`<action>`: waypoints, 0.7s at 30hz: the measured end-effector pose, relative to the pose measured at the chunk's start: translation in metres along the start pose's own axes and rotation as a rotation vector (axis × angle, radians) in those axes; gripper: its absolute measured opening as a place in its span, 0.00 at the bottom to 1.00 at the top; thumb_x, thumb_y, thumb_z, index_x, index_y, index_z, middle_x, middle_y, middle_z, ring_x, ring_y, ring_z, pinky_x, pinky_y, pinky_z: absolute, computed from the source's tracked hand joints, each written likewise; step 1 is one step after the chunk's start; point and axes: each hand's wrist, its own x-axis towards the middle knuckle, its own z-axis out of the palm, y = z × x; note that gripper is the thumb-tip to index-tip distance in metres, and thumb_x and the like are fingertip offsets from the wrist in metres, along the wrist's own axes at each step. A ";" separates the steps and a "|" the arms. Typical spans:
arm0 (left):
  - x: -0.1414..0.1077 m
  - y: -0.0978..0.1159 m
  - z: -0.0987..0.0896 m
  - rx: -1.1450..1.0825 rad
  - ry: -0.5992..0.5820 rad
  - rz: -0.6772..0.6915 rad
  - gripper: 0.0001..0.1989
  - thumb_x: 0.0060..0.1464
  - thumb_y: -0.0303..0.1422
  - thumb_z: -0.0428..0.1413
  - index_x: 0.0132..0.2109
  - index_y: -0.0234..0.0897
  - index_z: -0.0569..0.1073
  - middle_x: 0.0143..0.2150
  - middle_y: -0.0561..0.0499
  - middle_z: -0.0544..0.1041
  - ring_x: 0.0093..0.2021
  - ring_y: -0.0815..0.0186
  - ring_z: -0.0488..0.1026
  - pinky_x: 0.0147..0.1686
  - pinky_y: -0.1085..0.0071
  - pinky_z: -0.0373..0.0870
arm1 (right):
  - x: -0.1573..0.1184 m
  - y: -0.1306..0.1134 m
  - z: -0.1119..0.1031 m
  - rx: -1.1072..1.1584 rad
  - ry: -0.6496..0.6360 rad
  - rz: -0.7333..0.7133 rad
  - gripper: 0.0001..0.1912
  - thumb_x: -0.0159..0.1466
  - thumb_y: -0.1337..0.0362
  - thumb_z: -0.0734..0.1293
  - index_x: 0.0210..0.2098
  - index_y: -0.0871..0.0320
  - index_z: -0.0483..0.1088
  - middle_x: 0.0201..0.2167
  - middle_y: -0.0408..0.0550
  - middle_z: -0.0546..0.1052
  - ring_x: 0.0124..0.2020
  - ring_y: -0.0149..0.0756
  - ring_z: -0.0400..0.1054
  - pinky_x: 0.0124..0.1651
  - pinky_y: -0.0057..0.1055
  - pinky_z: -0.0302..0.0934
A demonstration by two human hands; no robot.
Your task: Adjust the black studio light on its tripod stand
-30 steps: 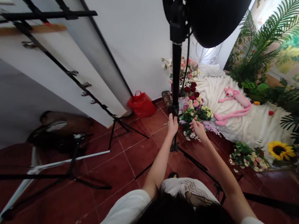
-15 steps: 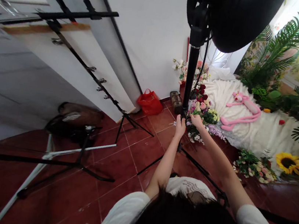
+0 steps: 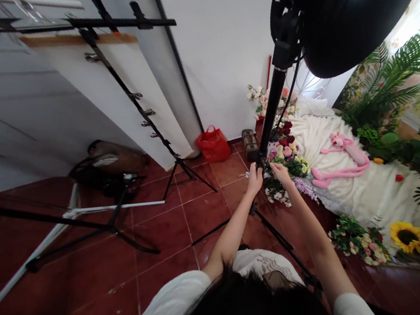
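A black light stand (image 3: 272, 109) rises upright in front of me, with a large black lamp shade (image 3: 339, 29) at its top and a cable hanging beside the pole. My left hand (image 3: 255, 178) is wrapped round the pole low down, below a dark joint. My right hand (image 3: 279, 173) is at the right side of that joint, its fingers pinched on a small part that looks like a knob, too small to make out. The stand's legs spread over the red tiles beneath my arms.
At left, a white board (image 3: 103, 85) is clipped to another black stand, near a white metal leg (image 3: 40, 253) and a dark bag (image 3: 116, 160). A red bag (image 3: 214, 145) lies by the wall. Flowers (image 3: 287, 150) and a pink plush toy (image 3: 354, 154) on white fur (image 3: 380, 192) are at right.
The view has shifted slightly, so the stand and surroundings appear a little further right. Both hands remain at the same joint of the pole.
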 end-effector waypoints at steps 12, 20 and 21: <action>0.000 0.001 -0.002 0.013 -0.029 0.012 0.21 0.64 0.47 0.45 0.53 0.37 0.68 0.48 0.41 0.74 0.52 0.58 0.73 0.56 0.58 0.69 | 0.012 -0.016 0.029 -0.271 0.142 -0.076 0.14 0.66 0.55 0.60 0.27 0.55 0.63 0.21 0.39 0.68 0.27 0.32 0.64 0.36 0.27 0.58; 0.000 0.002 -0.002 0.002 -0.037 0.041 0.21 0.64 0.49 0.44 0.51 0.38 0.69 0.48 0.41 0.74 0.52 0.59 0.72 0.56 0.59 0.69 | 0.023 -0.004 0.036 0.241 0.166 -0.079 0.11 0.58 0.60 0.66 0.38 0.54 0.62 0.27 0.39 0.70 0.30 0.31 0.67 0.37 0.28 0.63; 0.000 0.002 -0.001 0.000 -0.035 0.047 0.21 0.64 0.49 0.44 0.51 0.38 0.69 0.48 0.41 0.74 0.52 0.59 0.72 0.56 0.59 0.69 | 0.026 -0.004 0.035 0.293 0.176 -0.079 0.13 0.56 0.61 0.67 0.39 0.54 0.61 0.27 0.38 0.70 0.30 0.31 0.67 0.37 0.28 0.64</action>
